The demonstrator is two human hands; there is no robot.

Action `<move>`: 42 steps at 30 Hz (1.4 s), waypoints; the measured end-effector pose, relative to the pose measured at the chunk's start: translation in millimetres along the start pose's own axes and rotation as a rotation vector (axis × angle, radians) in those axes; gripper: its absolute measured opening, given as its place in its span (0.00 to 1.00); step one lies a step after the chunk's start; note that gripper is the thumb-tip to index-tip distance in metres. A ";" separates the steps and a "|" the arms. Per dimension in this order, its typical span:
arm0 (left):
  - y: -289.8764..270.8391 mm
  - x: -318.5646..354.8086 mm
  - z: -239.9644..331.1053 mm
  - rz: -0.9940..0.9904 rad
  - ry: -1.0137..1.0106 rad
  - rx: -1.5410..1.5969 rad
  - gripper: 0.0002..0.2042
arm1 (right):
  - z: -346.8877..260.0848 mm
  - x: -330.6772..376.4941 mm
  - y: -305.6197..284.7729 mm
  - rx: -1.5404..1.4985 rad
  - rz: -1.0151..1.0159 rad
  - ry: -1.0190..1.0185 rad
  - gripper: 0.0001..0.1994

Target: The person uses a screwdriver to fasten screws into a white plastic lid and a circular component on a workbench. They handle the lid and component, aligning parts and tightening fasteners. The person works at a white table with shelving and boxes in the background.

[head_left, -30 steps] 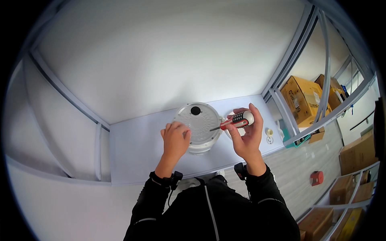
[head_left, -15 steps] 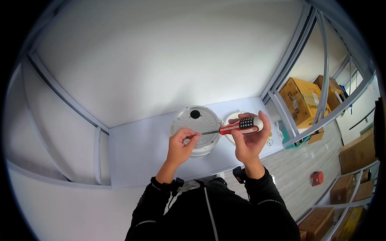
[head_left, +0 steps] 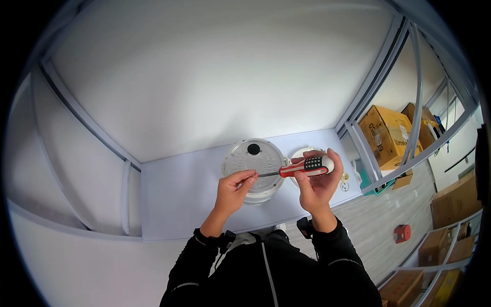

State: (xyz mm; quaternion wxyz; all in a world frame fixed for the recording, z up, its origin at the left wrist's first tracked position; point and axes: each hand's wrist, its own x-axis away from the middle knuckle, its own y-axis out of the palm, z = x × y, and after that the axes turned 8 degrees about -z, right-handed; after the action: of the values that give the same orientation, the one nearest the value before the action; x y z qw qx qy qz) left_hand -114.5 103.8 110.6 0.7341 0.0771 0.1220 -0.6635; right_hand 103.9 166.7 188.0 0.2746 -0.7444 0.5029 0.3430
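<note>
My right hand is closed round the handle of a screwdriver, red and white with a dark star-patterned patch. The shaft points left, above a round white appliance part with a black disc near its far edge. At the screwdriver's tip, my left hand pinches with thumb and forefinger; whatever is between those fingertips is too small to make out. Partly behind my right hand lies a smaller white round piece.
All this rests on a pale table against a white wall. Small round parts lie near the table's right end. Beyond are a metal frame post, a teal basket, cardboard boxes and a red stool on the floor.
The view has shifted slightly. My left fingertips stay pinched at the screwdriver's tip, and my right hand keeps its hold on the handle.
</note>
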 end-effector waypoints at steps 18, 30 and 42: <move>2.0 -3.4 3.7 -0.014 -0.081 0.240 0.08 | 0.8 -5.3 1.8 -0.046 0.028 0.023 0.42; -1.7 0.1 -10.2 -0.016 -0.050 0.267 0.06 | -5.9 -14.8 -7.0 -0.344 -0.091 0.166 0.33; -5.7 5.7 -11.9 -0.168 0.043 0.067 0.07 | -7.0 -14.1 -4.9 -0.345 -0.078 0.277 0.35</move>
State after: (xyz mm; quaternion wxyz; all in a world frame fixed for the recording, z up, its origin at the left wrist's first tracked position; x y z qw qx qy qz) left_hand -120.6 101.1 97.9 0.6701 0.1055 0.1217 -0.7246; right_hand 106.5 171.0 203.7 0.0848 -0.8392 0.4404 0.3074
